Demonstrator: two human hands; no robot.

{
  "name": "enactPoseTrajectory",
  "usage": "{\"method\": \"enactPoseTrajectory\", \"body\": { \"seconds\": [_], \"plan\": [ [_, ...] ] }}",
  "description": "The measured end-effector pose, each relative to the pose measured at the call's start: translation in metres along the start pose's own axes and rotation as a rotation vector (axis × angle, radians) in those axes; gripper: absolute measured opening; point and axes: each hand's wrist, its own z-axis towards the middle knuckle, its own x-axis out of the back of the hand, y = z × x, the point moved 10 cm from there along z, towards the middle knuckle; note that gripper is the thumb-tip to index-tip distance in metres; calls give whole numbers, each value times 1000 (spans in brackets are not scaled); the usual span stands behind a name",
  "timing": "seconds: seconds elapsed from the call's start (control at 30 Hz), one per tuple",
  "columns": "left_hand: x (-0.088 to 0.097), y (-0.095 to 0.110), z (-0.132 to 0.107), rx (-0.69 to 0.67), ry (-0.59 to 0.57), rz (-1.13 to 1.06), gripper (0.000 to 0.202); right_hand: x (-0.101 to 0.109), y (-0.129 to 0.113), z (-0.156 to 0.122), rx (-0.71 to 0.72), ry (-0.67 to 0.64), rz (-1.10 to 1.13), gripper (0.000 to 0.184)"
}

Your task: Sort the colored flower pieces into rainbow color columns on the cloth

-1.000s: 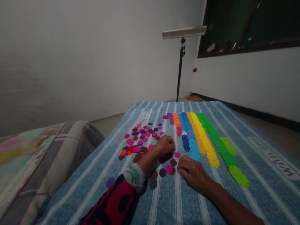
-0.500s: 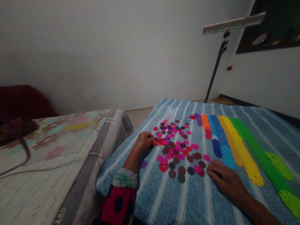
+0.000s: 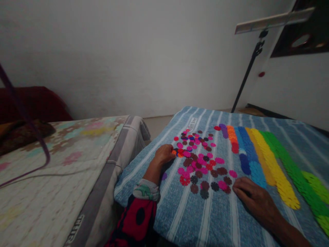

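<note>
Notched plastic discs [image 3: 199,164] in pink, brown, black, red and blue lie scattered on a blue striped cloth [image 3: 177,214]. My left hand [image 3: 164,155] is at the left edge of this spread, its fingers pinched at an orange notched disc [image 3: 174,153]; the fingertips are partly hidden. Curled on the cloth at the right of the spread is my right hand [image 3: 250,193], near a brown disc [image 3: 227,189]. What its closed fingers may hold is hidden. A purple disc [image 3: 164,176] lies beside my left forearm, partly covered.
Right of the spread, discs lie in overlapping rows by colour: purple [image 3: 223,131], orange [image 3: 231,134], blue [image 3: 247,144], yellow [image 3: 273,164] and green [image 3: 288,161]. A second bed [image 3: 77,161] stands to the left across a gap. A black stand [image 3: 245,75] rises behind.
The whole view has shifted, so the scene sits farther right in the picture. Both hands keep nearly the same places by the discs.
</note>
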Motion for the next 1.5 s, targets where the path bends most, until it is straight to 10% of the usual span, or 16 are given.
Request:
{"method": "enactPoseTrajectory", "body": {
  "seconds": [0.3, 0.63, 1.1, 1.37, 1.5],
  "plan": [
    [19, 0, -12, 79, 121, 118, 34, -2, 2, -1, -2, -19, 13, 24],
    [-5, 27, -6, -10, 0, 110, 26, 1, -5, 2, -6, -33, 48, 28],
    [0, -20, 16, 84, 186, -441, 16, -4, -5, 2, -2, -67, 48, 25],
    [-15, 69, 41, -183, 70, -270, 9, -5, -5, 2, -3, -80, 54, 26],
    [-16, 74, 59, -141, 69, -179, 8, -6, -4, 1, -6, -79, 41, 25]
  ]
}}
